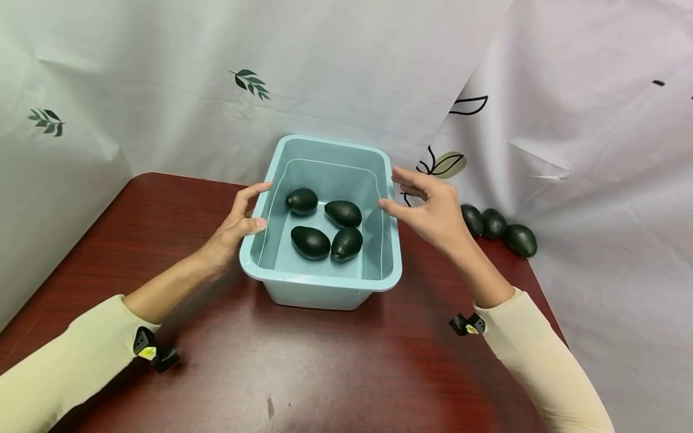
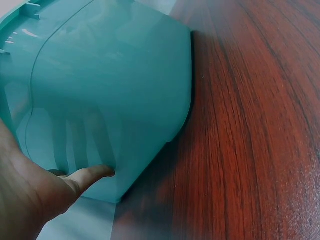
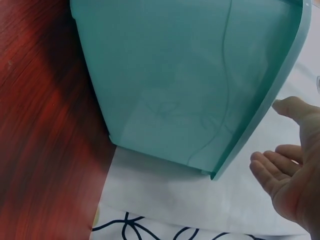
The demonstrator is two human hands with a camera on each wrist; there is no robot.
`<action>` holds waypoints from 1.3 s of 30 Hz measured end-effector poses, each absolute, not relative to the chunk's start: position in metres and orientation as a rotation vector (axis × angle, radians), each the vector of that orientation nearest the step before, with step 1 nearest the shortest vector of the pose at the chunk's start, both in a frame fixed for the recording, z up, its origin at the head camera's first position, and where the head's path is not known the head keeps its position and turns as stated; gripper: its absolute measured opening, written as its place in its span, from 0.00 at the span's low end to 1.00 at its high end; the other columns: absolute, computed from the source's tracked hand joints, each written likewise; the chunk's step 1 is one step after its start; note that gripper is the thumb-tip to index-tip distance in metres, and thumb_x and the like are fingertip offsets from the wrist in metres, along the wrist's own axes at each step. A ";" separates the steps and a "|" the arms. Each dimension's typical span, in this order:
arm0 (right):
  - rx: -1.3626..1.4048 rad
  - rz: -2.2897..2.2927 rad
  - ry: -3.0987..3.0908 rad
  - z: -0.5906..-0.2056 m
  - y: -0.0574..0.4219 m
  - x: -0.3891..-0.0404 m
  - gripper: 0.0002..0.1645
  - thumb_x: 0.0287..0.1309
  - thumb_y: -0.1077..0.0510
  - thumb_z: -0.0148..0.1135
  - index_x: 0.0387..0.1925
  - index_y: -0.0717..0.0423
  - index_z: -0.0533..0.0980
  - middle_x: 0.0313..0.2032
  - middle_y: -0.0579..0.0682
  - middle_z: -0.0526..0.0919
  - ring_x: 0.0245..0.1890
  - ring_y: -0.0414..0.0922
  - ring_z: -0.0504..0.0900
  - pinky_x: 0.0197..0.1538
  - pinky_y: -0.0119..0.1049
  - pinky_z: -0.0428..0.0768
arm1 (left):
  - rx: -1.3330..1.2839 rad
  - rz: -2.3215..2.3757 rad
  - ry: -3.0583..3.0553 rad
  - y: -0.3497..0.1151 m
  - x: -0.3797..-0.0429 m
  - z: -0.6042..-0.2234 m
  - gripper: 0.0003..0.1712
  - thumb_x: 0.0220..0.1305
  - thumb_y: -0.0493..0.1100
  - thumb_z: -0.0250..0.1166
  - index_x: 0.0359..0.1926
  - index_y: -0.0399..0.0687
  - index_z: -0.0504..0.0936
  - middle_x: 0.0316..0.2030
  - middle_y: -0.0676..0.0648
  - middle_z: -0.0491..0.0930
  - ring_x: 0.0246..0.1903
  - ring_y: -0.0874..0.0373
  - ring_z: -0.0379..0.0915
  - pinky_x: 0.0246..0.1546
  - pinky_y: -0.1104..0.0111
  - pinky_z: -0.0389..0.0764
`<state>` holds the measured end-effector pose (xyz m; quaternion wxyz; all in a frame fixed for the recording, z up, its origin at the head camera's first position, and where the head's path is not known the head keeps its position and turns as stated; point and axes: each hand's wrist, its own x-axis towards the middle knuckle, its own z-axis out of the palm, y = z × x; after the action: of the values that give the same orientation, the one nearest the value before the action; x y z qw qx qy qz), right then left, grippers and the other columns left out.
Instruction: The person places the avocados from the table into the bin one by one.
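Note:
A light blue plastic bin (image 1: 319,294) stands on the table with several dark green avocados inside, among them one avocado (image 1: 310,242) at the front left. My left hand (image 1: 230,237) is at the bin's left side, its thumb and index fingertips at the rim. In the left wrist view, an extended finger (image 2: 95,173) of that hand meets the outer wall. On the other side my right hand (image 1: 428,207) is spread, with the thumb near the right rim. The right wrist view shows its other fingers (image 3: 272,167) apart from the bin, holding nothing.
Several more avocados (image 1: 494,224) lie at the table's right edge, partly behind the right hand. White cloth (image 1: 346,72) with leaf prints hangs behind and beside the dark red wooden table (image 1: 325,367). The bin's back stands close to the cloth.

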<state>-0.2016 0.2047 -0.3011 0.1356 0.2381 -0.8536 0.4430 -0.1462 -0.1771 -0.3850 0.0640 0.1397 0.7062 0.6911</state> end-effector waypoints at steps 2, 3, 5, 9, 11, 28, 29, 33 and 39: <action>0.675 1.287 -2.466 -0.302 0.207 -0.202 0.37 0.57 0.60 0.88 0.68 0.61 0.85 0.62 0.60 0.92 0.62 0.54 0.93 0.67 0.41 0.89 | 0.420 2.088 2.130 -0.177 -0.146 -0.385 0.43 0.73 0.48 0.52 0.86 0.76 0.56 0.75 0.36 0.62 0.62 0.48 0.79 0.55 0.63 0.84; 0.668 1.288 -2.463 -0.302 0.209 -0.202 0.37 0.57 0.60 0.88 0.68 0.61 0.85 0.62 0.61 0.92 0.61 0.54 0.93 0.66 0.38 0.89 | 0.418 2.086 2.130 -0.177 -0.146 -0.385 0.43 0.73 0.48 0.52 0.86 0.76 0.56 0.75 0.36 0.62 0.62 0.48 0.79 0.55 0.63 0.85; 0.654 1.296 -2.456 -0.303 0.211 -0.202 0.36 0.58 0.60 0.87 0.68 0.60 0.86 0.61 0.61 0.92 0.62 0.55 0.93 0.64 0.29 0.87 | 0.414 2.084 2.129 -0.178 -0.146 -0.385 0.43 0.73 0.49 0.52 0.86 0.76 0.56 0.76 0.35 0.61 0.61 0.47 0.79 0.54 0.63 0.85; 0.599 1.295 -2.467 -0.303 0.219 -0.201 0.36 0.59 0.58 0.87 0.68 0.57 0.86 0.61 0.57 0.93 0.61 0.55 0.94 0.61 0.20 0.85 | 0.411 2.082 2.126 -0.178 -0.145 -0.386 0.43 0.73 0.49 0.52 0.86 0.76 0.55 0.76 0.35 0.60 0.61 0.47 0.79 0.54 0.63 0.85; 0.567 1.300 -2.472 -0.302 0.223 -0.201 0.36 0.59 0.57 0.87 0.68 0.55 0.86 0.61 0.56 0.93 0.61 0.55 0.94 0.60 0.19 0.84 | 0.411 2.084 2.126 -0.178 -0.145 -0.386 0.43 0.73 0.49 0.52 0.86 0.76 0.55 0.76 0.36 0.60 0.62 0.47 0.79 0.55 0.63 0.84; 0.435 1.325 -2.454 -0.301 0.253 -0.200 0.33 0.61 0.59 0.86 0.67 0.58 0.87 0.60 0.62 0.92 0.51 0.22 0.89 0.64 0.26 0.86 | 0.409 2.079 2.145 -0.178 -0.146 -0.384 0.42 0.73 0.49 0.52 0.86 0.75 0.56 0.75 0.41 0.62 0.62 0.46 0.79 0.54 0.63 0.84; 0.419 1.323 -2.465 -0.302 0.254 -0.199 0.34 0.61 0.57 0.86 0.68 0.57 0.86 0.60 0.61 0.93 0.51 0.22 0.89 0.64 0.25 0.86 | 0.409 2.080 2.144 -0.178 -0.146 -0.384 0.42 0.73 0.49 0.52 0.86 0.75 0.56 0.76 0.41 0.61 0.62 0.46 0.78 0.55 0.63 0.84; 0.360 1.316 -2.501 -0.304 0.262 -0.202 0.34 0.62 0.55 0.86 0.68 0.54 0.86 0.61 0.60 0.93 0.51 0.23 0.90 0.63 0.24 0.86 | 0.411 2.084 2.138 -0.178 -0.146 -0.384 0.42 0.73 0.49 0.52 0.86 0.75 0.56 0.75 0.38 0.62 0.61 0.47 0.79 0.54 0.63 0.85; 0.311 1.331 -2.530 -0.308 0.272 -0.206 0.36 0.62 0.54 0.86 0.70 0.54 0.85 0.63 0.59 0.92 0.51 0.22 0.89 0.63 0.24 0.86 | 0.414 2.090 2.129 -0.177 -0.146 -0.385 0.42 0.73 0.49 0.52 0.85 0.75 0.56 0.74 0.38 0.64 0.61 0.47 0.79 0.54 0.63 0.85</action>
<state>-0.2060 0.2718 -0.3080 0.1327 0.1072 -0.8720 0.4587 -0.1463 -0.1774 -0.3849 0.0647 0.1372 0.7053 0.6924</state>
